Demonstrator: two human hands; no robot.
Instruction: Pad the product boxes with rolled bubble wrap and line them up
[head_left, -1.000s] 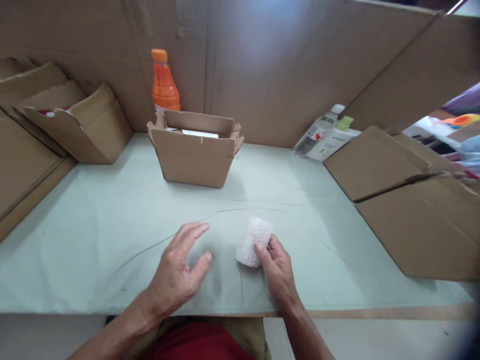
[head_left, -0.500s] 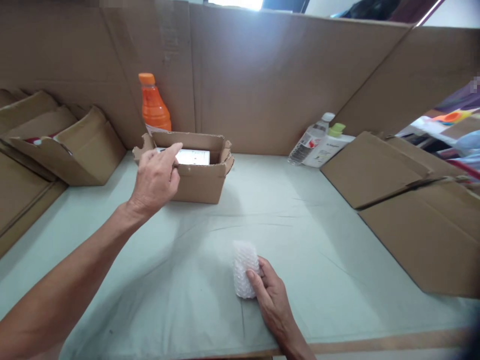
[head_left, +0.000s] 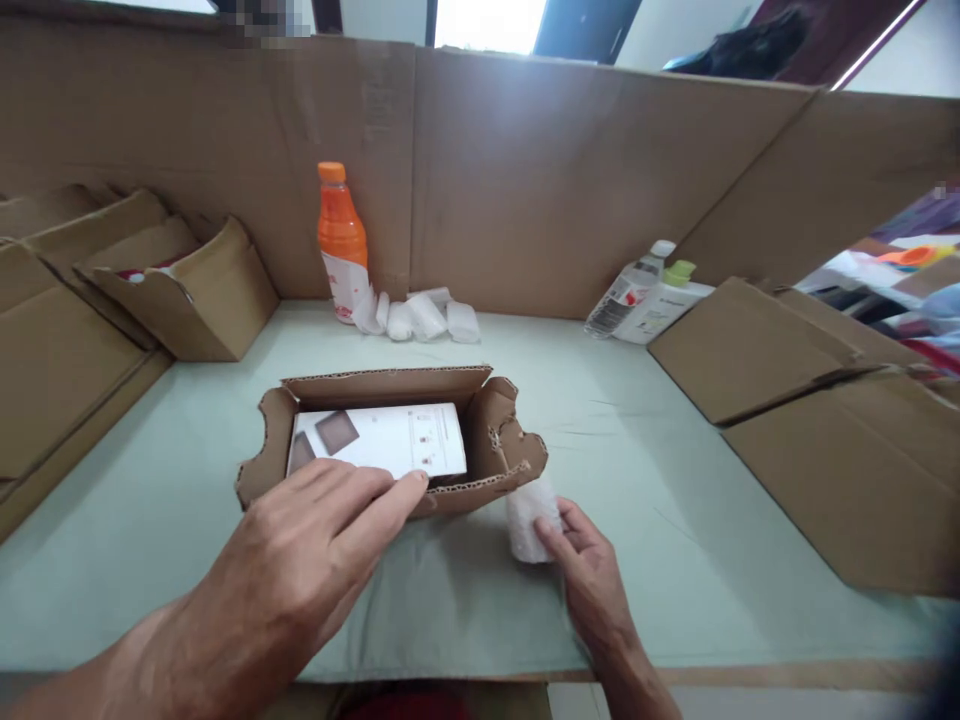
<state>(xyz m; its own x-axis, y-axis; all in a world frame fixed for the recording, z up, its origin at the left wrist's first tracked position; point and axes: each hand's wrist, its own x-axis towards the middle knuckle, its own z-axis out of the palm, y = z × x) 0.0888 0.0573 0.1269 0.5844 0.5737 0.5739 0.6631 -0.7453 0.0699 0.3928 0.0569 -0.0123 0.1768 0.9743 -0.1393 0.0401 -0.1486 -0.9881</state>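
My left hand (head_left: 315, 545) is closed over the near edge of an open cardboard box (head_left: 529, 450), its fingertips partly hidden at the rim. Inside that box lies a white printed carton (head_left: 382, 435), with a gap at its right end. My right hand (head_left: 596, 565) grips a small roll of bubble wrap (head_left: 532, 525) between thumb and fingers. The roll is just below the box's front right corner, its top end hidden by the cardboard flap; whether they touch, I cannot tell.
Several more bubble wrap rolls (head_left: 427, 318) lie by an orange bottle (head_left: 343, 245) at the back. A clear bottle (head_left: 630, 290) and a white bottle (head_left: 664, 310) lean at the right. Cardboard boxes stand left (head_left: 225, 290) and right (head_left: 847, 470); a cardboard wall (head_left: 585, 190) runs behind.
My left hand has brought the cardboard box towards me, uncovering the rolls behind it. My right hand, still holding its bubble wrap roll, is now beside the box, slightly further right in view.
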